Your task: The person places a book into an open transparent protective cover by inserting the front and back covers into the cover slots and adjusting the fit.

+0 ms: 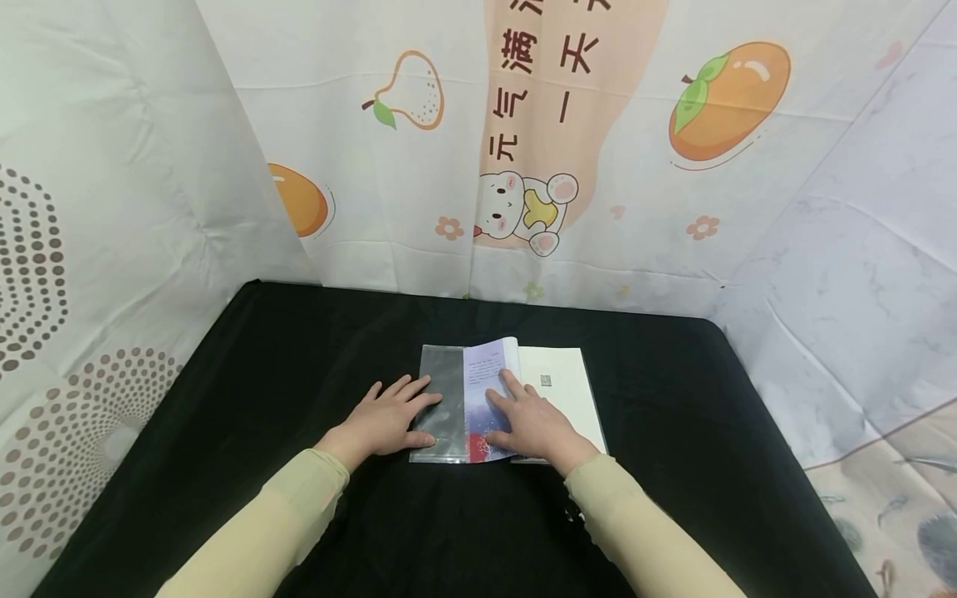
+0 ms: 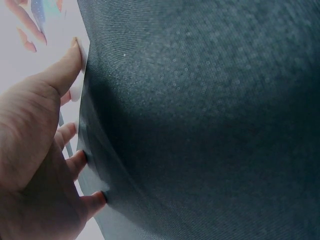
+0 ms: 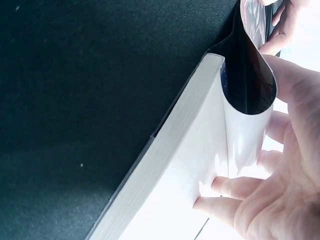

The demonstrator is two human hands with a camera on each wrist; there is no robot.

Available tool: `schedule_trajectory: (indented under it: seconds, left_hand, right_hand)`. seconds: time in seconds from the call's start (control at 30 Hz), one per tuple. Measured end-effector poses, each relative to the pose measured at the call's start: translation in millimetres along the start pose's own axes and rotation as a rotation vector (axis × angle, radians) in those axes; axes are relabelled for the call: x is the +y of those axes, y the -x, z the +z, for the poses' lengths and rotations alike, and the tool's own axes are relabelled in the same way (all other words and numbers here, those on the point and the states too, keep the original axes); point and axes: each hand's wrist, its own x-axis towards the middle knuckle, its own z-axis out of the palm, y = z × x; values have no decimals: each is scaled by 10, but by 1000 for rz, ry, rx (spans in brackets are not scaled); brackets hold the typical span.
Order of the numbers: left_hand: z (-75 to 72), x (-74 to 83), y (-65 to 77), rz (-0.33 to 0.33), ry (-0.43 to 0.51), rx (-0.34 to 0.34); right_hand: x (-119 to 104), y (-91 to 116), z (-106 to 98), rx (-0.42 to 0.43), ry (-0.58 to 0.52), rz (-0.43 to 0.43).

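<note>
A thick book lies open, its white page point(image 1: 570, 399) on the right with a small printed square code. A blue-purple printed cover flap point(image 1: 478, 403) curves over beside it, and in the right wrist view the flap's loop point(image 3: 247, 130) bulges above the page block point(image 3: 170, 130). Left of the flap extends a clear plastic cover point(image 1: 444, 370). My left hand point(image 1: 383, 421) rests spread at the plastic's left edge, thumb on it and some fingertips on the black cloth. With fingers spread, my right hand point(image 1: 537, 422) presses on the flap, outer fingertips against the white page.
Black cloth point(image 1: 329, 349) covers the table under the book. Behind it hangs a white curtain point(image 1: 598, 282) printed with fruit and a cartoon animal. More pale printed sheets point(image 1: 134, 208) hang at the left and right sides.
</note>
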Motion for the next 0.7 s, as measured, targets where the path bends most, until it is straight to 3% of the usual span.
schedule_trajectory:
  seconds: [0.7]
  left_hand:
    - [-23,15,16,3,9,-5]
  right_hand:
    - [-29,-7,2,0,22,5]
